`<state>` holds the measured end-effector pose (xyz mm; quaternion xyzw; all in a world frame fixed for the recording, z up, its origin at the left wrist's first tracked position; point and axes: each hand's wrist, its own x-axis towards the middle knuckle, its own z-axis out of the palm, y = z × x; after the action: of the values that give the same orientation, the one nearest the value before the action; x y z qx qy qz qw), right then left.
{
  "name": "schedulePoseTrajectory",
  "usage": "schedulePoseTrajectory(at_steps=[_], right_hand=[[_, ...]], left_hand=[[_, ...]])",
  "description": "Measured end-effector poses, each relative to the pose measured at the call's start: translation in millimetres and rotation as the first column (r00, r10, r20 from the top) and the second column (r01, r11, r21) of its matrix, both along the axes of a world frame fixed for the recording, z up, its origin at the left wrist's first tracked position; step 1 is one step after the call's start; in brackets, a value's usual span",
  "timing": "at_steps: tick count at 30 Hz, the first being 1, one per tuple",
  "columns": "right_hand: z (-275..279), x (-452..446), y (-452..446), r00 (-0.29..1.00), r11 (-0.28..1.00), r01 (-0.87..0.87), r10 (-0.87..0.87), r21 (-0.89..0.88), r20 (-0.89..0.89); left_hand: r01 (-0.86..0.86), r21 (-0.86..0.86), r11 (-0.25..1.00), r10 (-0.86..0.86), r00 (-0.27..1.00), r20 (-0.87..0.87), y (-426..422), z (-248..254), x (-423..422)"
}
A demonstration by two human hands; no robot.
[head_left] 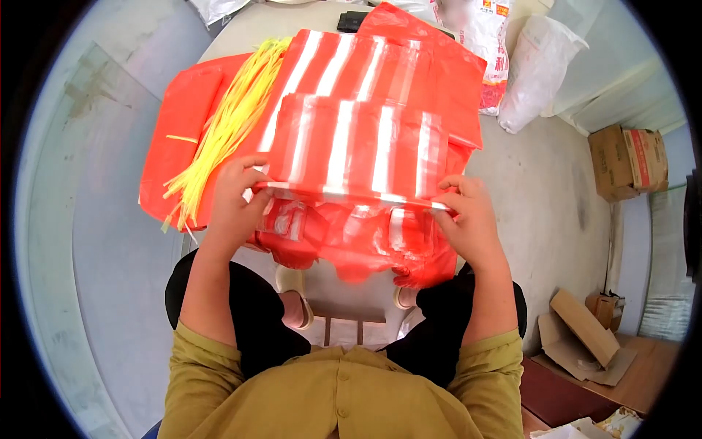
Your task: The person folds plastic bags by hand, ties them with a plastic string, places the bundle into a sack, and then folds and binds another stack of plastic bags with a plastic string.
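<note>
a folded edge of red-and-white striped plastic film [360, 146] is being held by both hands, at the near side of a pale table [238, 35]. at the left end, the edge is being pinched by the left hand [243, 192], with its thumb below and its bent fingers above, and only a narrow gap is being left between them. at the right end, the same edge is being gripped by the right hand [466, 218], with the thumb and the index finger almost closed upon it. between the two hands, the edge is being held nearly straight; how many layers are being gripped cannot be told.

below this edge, crumpled red plastic [355, 238] is being seen, hanging toward the lap. behind the held film, another striped plastic layer [347, 64] is being partly covered by it. to the left, a bundle of yellow strips [238, 113] is being supported by smooth red plastic sheets [167, 143], and one short yellow strip [182, 138] is lying apart from the bundle.

beyond the table, a printed white sack [494, 42] and a plain white sack [540, 69] are standing side by side. farther right, a cardboard box [627, 162] is being seen near the wall.
</note>
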<state>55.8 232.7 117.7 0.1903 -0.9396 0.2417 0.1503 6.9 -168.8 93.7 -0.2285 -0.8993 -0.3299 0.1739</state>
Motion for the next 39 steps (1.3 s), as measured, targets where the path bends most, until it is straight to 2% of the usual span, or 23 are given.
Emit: schedulePoseTrajectory(at_steps=[1, 2, 3, 6, 9, 12, 15, 18, 21, 24, 27, 30, 36, 39], right_hand=[[2, 0, 2, 0.981, 0.976, 0.059, -0.018, -0.21, 0.193], [4, 0, 4, 0.926, 0.905, 0.155, 0.007, -0.396, 0.379], [5, 0, 6, 0.838, 0.793, 0.281, 0.072, -0.54, 0.542], [-15, -4, 14, 0.727, 0.731, 0.456, 0.023, -0.507, 0.687], [-35, -9, 9, 0.755, 0.69, 0.493, -0.036, -0.53, 0.655], [-29, -11, 1, 0.735, 0.65, 0.564, -0.113, -0.509, 0.669], [-26, -10, 7, 0.779, 0.806, 0.414, -0.073, -0.424, 0.622], [-26, -5, 10, 0.794, 0.809, 0.297, 0.086, -0.508, 0.602], [-25, -3, 11, 0.79, 0.776, 0.282, 0.146, -0.565, 0.595], [-14, -2, 9, 0.718, 0.75, 0.37, 0.143, -0.548, 0.681], [-20, -2, 5, 0.764, 0.766, 0.369, 0.073, -0.526, 0.641], [-30, -2, 7, 0.737, 0.76, 0.425, 0.024, -0.491, 0.676], [-52, -2, 3, 0.815, 0.728, 0.435, -0.067, -0.53, 0.576], [-39, 0, 5, 0.742, 0.845, 0.469, -0.217, -0.259, 0.635]], left_hand=[[-0.032, 0.211, 0.977, -0.023, 0.968, 0.251, -3, -1, 0], [-0.115, 0.396, 0.911, -0.098, 0.873, 0.477, -6, -2, 0], [-0.24, 0.535, 0.81, -0.216, 0.726, 0.653, -7, -2, 0], [-0.214, 0.241, 0.947, 0.046, 0.829, 0.557, 10, 0, 1], [-0.223, 0.152, 0.963, 0.15, 0.911, 0.383, 20, -7, -4], [-0.259, 0.103, 0.96, 0.195, 0.888, 0.417, 22, -11, -9], [-0.268, 0.107, 0.957, 0.201, 0.885, 0.421, 24, -16, -12], [-0.26, 0.183, 0.948, 0.168, 0.899, 0.405, 25, -18, -11], [-0.242, 0.241, 0.94, 0.126, 0.902, 0.413, 27, -10, -8], [-0.229, 0.238, 0.944, 0.129, 0.919, 0.373, 28, -13, -9], [-0.289, 0.148, 0.946, 0.196, 0.87, 0.452, 31, -12, -9], [-0.299, 0.111, 0.948, 0.234, 0.888, 0.397, 36, -22, -13], [-0.315, -0.025, 0.949, 0.293, 0.847, 0.444, 39, -21, -19], [-0.343, -0.181, 0.922, 0.388, 0.808, 0.443, 37, -24, -23]])
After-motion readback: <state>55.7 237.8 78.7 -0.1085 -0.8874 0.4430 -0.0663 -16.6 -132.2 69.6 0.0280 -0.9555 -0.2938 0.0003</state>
